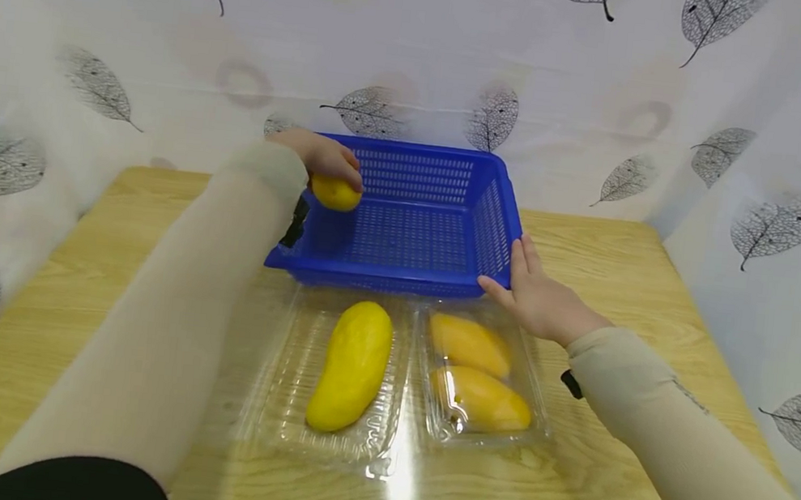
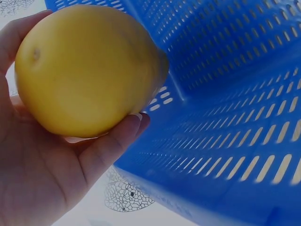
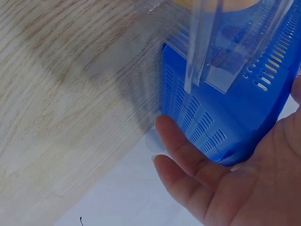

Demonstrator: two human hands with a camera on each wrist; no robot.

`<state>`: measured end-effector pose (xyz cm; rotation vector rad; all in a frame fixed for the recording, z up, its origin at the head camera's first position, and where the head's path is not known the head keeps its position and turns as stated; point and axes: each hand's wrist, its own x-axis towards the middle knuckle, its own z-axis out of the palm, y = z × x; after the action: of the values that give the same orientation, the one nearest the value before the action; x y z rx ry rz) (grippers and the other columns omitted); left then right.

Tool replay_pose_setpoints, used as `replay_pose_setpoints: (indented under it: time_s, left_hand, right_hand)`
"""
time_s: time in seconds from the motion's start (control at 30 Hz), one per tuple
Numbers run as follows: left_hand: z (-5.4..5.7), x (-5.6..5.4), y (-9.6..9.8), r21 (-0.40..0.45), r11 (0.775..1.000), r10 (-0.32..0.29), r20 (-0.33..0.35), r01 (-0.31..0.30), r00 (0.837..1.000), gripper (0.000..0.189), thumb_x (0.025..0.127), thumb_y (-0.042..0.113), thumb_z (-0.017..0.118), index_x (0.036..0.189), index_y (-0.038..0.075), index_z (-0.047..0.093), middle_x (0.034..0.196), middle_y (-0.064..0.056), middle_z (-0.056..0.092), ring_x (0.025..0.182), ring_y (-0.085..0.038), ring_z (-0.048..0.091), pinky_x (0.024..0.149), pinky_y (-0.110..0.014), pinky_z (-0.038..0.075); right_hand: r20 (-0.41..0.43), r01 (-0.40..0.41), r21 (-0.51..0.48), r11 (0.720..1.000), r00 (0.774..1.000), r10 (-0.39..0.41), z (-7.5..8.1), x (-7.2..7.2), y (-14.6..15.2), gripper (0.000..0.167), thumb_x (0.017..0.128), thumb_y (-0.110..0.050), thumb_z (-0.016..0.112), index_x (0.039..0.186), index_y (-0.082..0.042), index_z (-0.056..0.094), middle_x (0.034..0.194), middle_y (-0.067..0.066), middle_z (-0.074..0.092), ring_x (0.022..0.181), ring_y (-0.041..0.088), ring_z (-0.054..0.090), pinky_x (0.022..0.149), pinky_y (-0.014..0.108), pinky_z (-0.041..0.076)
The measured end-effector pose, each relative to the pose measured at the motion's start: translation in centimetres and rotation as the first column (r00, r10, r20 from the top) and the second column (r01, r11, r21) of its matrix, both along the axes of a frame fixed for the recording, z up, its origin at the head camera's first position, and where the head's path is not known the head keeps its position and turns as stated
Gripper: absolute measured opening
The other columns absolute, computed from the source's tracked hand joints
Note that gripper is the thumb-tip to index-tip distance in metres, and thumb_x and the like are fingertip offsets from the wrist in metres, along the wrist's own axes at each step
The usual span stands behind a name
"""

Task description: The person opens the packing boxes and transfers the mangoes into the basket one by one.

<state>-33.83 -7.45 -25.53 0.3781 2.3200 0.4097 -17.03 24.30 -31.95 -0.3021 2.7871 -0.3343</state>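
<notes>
My left hand [image 1: 318, 156] grips a yellow lemon [image 2: 89, 70] over the left side of a blue plastic basket [image 1: 398, 274]. In the left wrist view, fingers and thumb curl round the lemon, its blunt tip towards the basket's slotted wall. My right hand [image 1: 549, 302] rests against the basket's front right corner, fingers straight and spread along the outer side. In front of the basket lies a large yellow mango [image 1: 351, 367] in a clear plastic tray [image 1: 279, 425]. Beside it, two orange-yellow mangoes [image 1: 480, 397] lie in a clear plastic box [image 1: 436, 433].
A light wood-grain table [image 1: 624, 282] bears everything. White cloth [image 1: 423, 32] printed with dark leaves hangs behind it and at both sides. The clear tray and box stand side by side, close to the basket's front wall.
</notes>
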Motion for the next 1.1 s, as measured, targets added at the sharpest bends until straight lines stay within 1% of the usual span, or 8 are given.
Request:
replay_pose_setpoints:
  time_s: [0.17, 0.37, 0.53, 0.6, 0.73, 0.83, 0.97, 1.1]
  left_hand:
    - [-0.1, 0.0, -0.4, -0.013, 1.000, 0.014, 0.004, -0.014, 1.000, 0.071, 0.093, 0.042, 0.049, 0.150, 0.013, 0.018, 0.148, -0.016, 0.021, 0.106, -0.024, 0.043, 0.084, -0.035, 0.044]
    - [-0.6, -0.3, -0.2, -0.034, 0.999, -0.019, -0.077, 0.017, 0.997, 0.071, 0.092, 0.042, 0.048, 0.149, 0.009, 0.022, 0.140, -0.017, 0.032, 0.102, -0.025, 0.043, 0.084, -0.036, 0.043]
    - [-0.8, -0.2, -0.3, -0.059, 0.998, -0.002, -0.088, -0.003, 0.996, 0.072, 0.091, 0.043, 0.048, 0.149, 0.011, 0.021, 0.146, -0.018, 0.026, 0.111, -0.027, 0.039, 0.091, -0.040, 0.039]
    - [-1.0, -0.2, -0.4, -0.044, 0.999, 0.008, -0.086, -0.011, 0.996, 0.071, 0.091, 0.043, 0.049, 0.149, 0.011, 0.022, 0.144, -0.018, 0.027, 0.111, -0.027, 0.040, 0.089, -0.040, 0.040]
    - [-1.5, -0.1, -0.6, 0.005, 1.000, 0.029, -0.090, -0.029, 0.995, 0.070, 0.091, 0.042, 0.051, 0.148, 0.011, 0.025, 0.137, -0.016, 0.034, 0.101, -0.025, 0.045, 0.085, -0.038, 0.045]
    - [-1.7, 0.0, -0.7, 0.022, 0.999, 0.046, -0.082, -0.045, 0.996, 0.072, 0.090, 0.042, 0.052, 0.148, 0.011, 0.023, 0.138, -0.017, 0.032, 0.102, -0.026, 0.044, 0.085, -0.038, 0.045]
    - [-1.8, 0.4, -0.8, -0.046, 0.997, 0.061, -0.081, -0.065, 0.995, 0.077, 0.087, 0.046, 0.056, 0.149, 0.016, 0.021, 0.146, -0.017, 0.024, 0.113, -0.029, 0.038, 0.089, -0.040, 0.041]
    - [-1.6, 0.6, -0.9, -0.141, 0.987, 0.068, -0.085, -0.079, 0.994, 0.079, 0.084, 0.049, 0.061, 0.149, 0.025, 0.023, 0.150, -0.017, 0.018, 0.122, -0.033, 0.031, 0.093, -0.042, 0.037]
  right_hand:
    - [-0.005, -0.020, 0.009, 1.000, 1.000, 0.020, 0.0, -0.3, -0.3, 0.095, 0.092, -0.066, 0.018, 0.142, 0.009, -0.011, 0.149, 0.025, -0.018, 0.119, 0.049, 0.041, 0.086, 0.054, 0.044]
    - [-0.016, -0.026, 0.015, 1.000, 1.000, 0.027, 0.0, -0.3, -0.3, 0.094, 0.093, -0.064, 0.018, 0.142, 0.010, -0.011, 0.149, 0.026, -0.017, 0.118, 0.049, 0.043, 0.088, 0.054, 0.043]
    - [-0.025, -0.026, 0.014, 1.000, 0.999, 0.026, 0.1, -0.2, -0.3, 0.093, 0.093, -0.064, 0.019, 0.142, 0.011, -0.010, 0.149, 0.027, -0.016, 0.117, 0.049, 0.043, 0.088, 0.054, 0.042]
    - [-0.021, -0.022, 0.018, 1.000, 1.000, 0.022, 0.2, -0.1, -0.3, 0.094, 0.093, -0.064, 0.018, 0.142, 0.010, -0.011, 0.149, 0.027, -0.016, 0.116, 0.049, 0.044, 0.087, 0.054, 0.043]
    - [-0.015, -0.014, 0.020, 1.000, 1.000, 0.014, 0.3, 0.0, -0.4, 0.094, 0.092, -0.065, 0.018, 0.142, 0.010, -0.011, 0.149, 0.027, -0.016, 0.115, 0.049, 0.045, 0.085, 0.054, 0.044]
    - [-0.016, -0.011, 0.017, 1.000, 1.000, 0.011, 0.2, 0.1, -0.3, 0.094, 0.092, -0.065, 0.018, 0.142, 0.010, -0.011, 0.149, 0.026, -0.017, 0.117, 0.049, 0.043, 0.087, 0.054, 0.043]
    - [-0.011, -0.007, 0.017, 1.000, 1.000, 0.008, 0.1, 0.1, -0.3, 0.095, 0.092, -0.065, 0.018, 0.142, 0.009, -0.012, 0.149, 0.026, -0.018, 0.118, 0.049, 0.042, 0.088, 0.054, 0.043]
    - [-0.005, -0.004, 0.018, 1.000, 1.000, 0.004, 0.0, 0.1, -0.2, 0.095, 0.091, -0.066, 0.017, 0.142, 0.009, -0.012, 0.149, 0.026, -0.018, 0.118, 0.050, 0.042, 0.087, 0.054, 0.043]
